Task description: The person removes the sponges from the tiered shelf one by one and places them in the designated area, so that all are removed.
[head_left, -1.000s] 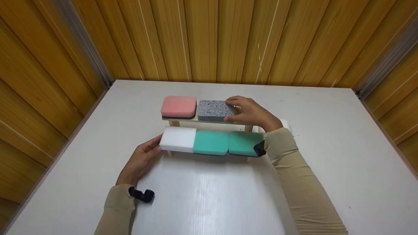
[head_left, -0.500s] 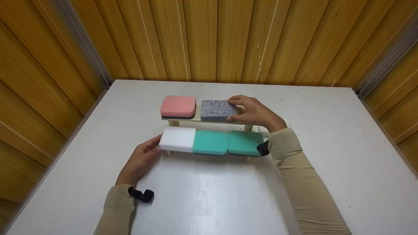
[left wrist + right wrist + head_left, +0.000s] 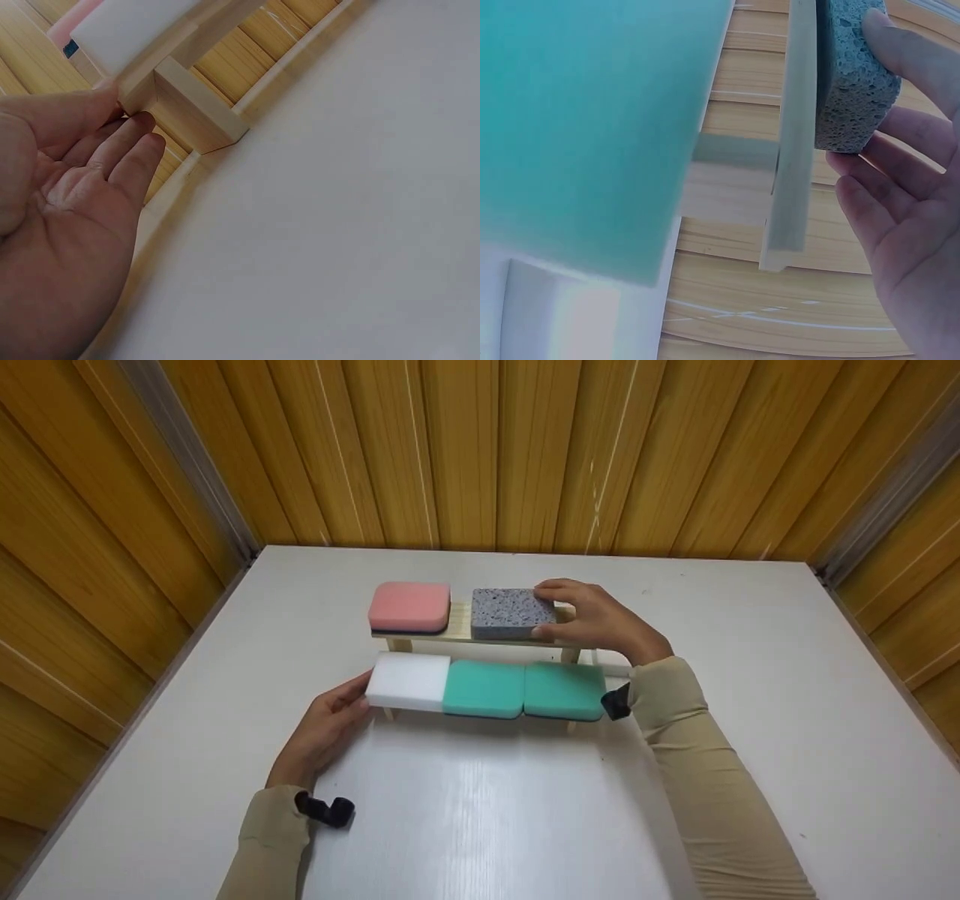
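Note:
My right hand point(image 3: 596, 619) grips the right end of a grey speckled sponge point(image 3: 510, 609), thumb in front and fingers behind. The right wrist view has this porous sponge point(image 3: 855, 82) at the wooden upper shelf point(image 3: 799, 135). A pink sponge point(image 3: 409, 606) sits left of it, with bare wood between them. Below, in front, a white sponge point(image 3: 409, 681) and two green sponges point(image 3: 485, 688) lie side by side on a lower wooden shelf. My left hand point(image 3: 330, 727) holds that shelf's left end; in the left wrist view its thumb and fingers meet the wood point(image 3: 139, 88).
The wooden stand's legs point(image 3: 199, 112) rest on a white table point(image 3: 472, 810). A pale, flat object point(image 3: 611, 664) lies behind the right wrist, partly hidden. Wood-patterned panels point(image 3: 465, 450) rise behind the table and on both sides.
The grey sponge has slid right along the upper shelf with my right hand, widening the gap beside the pink sponge. My left hand has stayed at the lower shelf's left end.

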